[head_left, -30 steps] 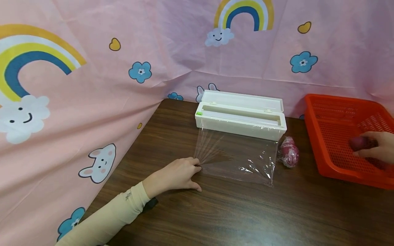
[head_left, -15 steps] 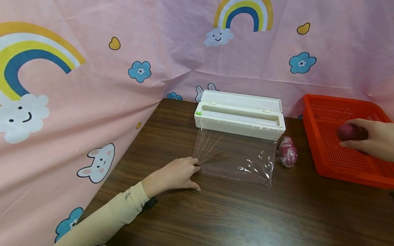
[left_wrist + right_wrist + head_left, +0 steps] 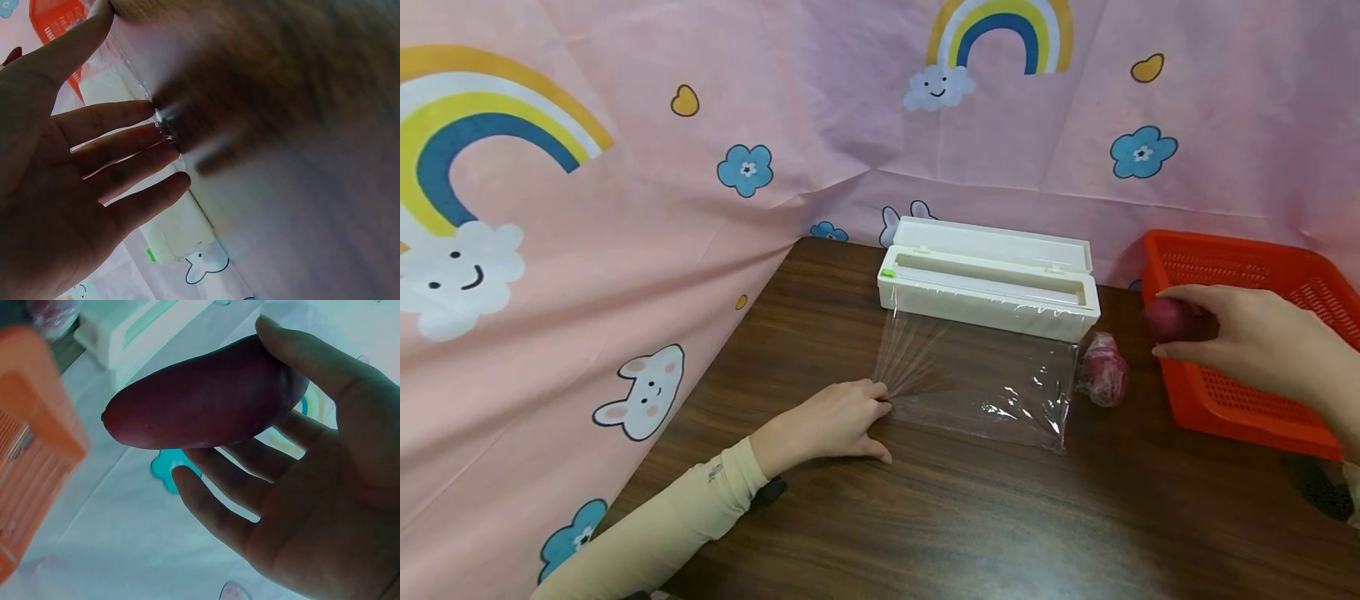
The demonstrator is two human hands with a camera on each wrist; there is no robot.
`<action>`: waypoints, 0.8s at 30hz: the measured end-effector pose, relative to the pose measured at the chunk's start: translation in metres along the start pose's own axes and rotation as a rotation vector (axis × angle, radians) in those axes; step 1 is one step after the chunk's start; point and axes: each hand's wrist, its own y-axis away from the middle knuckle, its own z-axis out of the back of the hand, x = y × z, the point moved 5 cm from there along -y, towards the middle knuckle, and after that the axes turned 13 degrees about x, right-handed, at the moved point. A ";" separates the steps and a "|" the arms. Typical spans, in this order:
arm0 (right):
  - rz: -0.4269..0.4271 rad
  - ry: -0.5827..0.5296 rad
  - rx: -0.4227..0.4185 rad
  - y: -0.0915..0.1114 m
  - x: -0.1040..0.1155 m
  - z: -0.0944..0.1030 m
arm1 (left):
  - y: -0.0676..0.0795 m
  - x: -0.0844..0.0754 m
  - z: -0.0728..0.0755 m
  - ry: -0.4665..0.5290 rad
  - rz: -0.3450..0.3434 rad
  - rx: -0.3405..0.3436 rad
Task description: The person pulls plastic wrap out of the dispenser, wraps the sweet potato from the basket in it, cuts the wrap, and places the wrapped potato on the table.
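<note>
My right hand (image 3: 1262, 342) holds a smooth, oblong purple-red fruit or vegetable (image 3: 200, 400) between thumb and fingers, above the basket's left rim. Which kind it is, I cannot tell. A sheet of clear cling film (image 3: 977, 400) lies pulled out over the table from a white cling film dispenser (image 3: 985, 312) with its lid up. My left hand (image 3: 831, 421) rests on the film's front left corner, which is creased towards it. In the left wrist view those fingers (image 3: 131, 147) are straight, tips at the film's edge, thumb apart. A similar reddish piece, wrapped in film (image 3: 1105, 372), lies right of the sheet.
An orange-red plastic basket (image 3: 1180, 387) with perforated walls stands at the right of the dark wooden table (image 3: 940, 525). Pink patterned cloth (image 3: 820, 100) hangs behind and along the left. A green slider (image 3: 888, 273) sits at the dispenser's left end.
My right hand has moved left with the purple-red piece, from inside the basket to over its left rim. The left hand stays on the film's corner.
</note>
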 end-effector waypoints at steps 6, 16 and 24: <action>0.034 -0.010 -0.001 -0.013 0.029 -0.005 | 0.000 0.002 -0.001 0.013 0.016 0.015; 0.129 -0.016 0.036 -0.036 0.073 -0.016 | -0.002 0.002 -0.002 0.007 0.029 0.034; 0.206 -0.023 0.012 -0.052 0.104 -0.026 | 0.000 0.001 -0.001 0.011 0.030 0.033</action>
